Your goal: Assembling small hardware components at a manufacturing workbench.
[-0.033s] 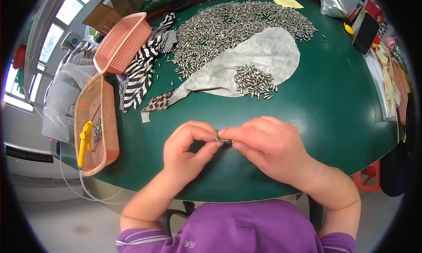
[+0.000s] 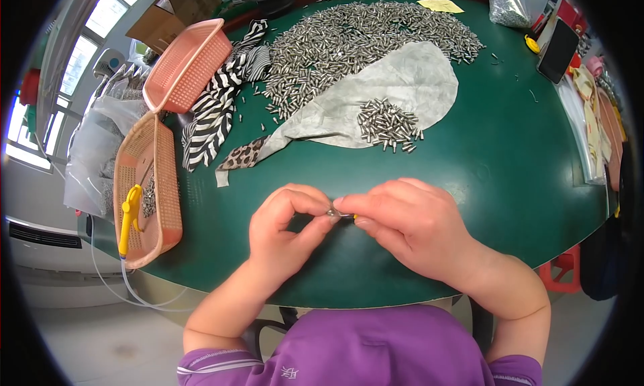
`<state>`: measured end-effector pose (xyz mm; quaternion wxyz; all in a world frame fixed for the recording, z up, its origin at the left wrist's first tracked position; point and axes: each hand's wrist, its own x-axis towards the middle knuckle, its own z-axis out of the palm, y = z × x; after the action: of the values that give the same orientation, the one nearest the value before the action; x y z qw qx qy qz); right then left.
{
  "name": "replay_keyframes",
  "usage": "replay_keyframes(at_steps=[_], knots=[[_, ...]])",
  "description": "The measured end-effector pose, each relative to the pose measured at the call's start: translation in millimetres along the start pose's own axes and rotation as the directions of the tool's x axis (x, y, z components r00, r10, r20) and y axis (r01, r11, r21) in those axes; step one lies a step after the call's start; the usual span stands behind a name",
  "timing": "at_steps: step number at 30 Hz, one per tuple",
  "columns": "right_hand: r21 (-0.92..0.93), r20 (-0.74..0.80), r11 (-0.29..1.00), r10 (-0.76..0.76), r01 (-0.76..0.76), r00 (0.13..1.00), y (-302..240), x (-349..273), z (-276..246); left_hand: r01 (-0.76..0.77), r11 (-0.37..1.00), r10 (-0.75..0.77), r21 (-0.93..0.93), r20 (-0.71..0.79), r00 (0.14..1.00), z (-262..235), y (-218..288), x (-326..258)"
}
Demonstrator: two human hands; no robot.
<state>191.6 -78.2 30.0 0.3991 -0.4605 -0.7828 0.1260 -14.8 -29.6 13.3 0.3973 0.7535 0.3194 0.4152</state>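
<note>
Over the near part of the green table my left hand (image 2: 285, 228) pinches a small shiny metal part (image 2: 331, 213) between thumb and forefinger. Opposite it, my right hand (image 2: 422, 225) is closed on a thin metal tool (image 2: 346, 215) with a bit of yellow at its fingers. The tool's tip meets the metal part; most of the tool is hidden in my hand. Beyond my hands, a small heap of metal parts (image 2: 387, 123) lies on a pale grey cloth (image 2: 322, 125). A far larger pile of similar parts (image 2: 315, 50) spreads behind the cloth.
At the left edge stand two pink plastic baskets (image 2: 176, 84); the nearer one (image 2: 171, 205) has a yellow air gun (image 2: 129, 218) with a hose. Zebra-striped fabric (image 2: 215, 111) lies beside them. A phone (image 2: 558, 52) and a bag of parts (image 2: 510, 10) are at the far right.
</note>
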Motion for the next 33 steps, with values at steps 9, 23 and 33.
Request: replay_keyframes(at_steps=[9,23,33], knots=[[0.074,0.024,0.997,0.029,-0.030,0.999,1.1,-1.4,2.0,-0.014,1.000,0.014,0.027,-0.003,1.000,-1.0,-1.0,1.6],[0.021,0.063,0.997,0.066,-0.068,0.996,-1.0,-6.2,2.6,-0.180,0.958,0.163,0.224,0.093,0.982,-3.6,7.6,3.9],[-0.074,0.012,0.997,0.026,-0.025,1.000,1.3,1.6,-5.5,0.012,1.000,-0.014,0.022,0.086,0.996,-2.1,0.5,2.6]])
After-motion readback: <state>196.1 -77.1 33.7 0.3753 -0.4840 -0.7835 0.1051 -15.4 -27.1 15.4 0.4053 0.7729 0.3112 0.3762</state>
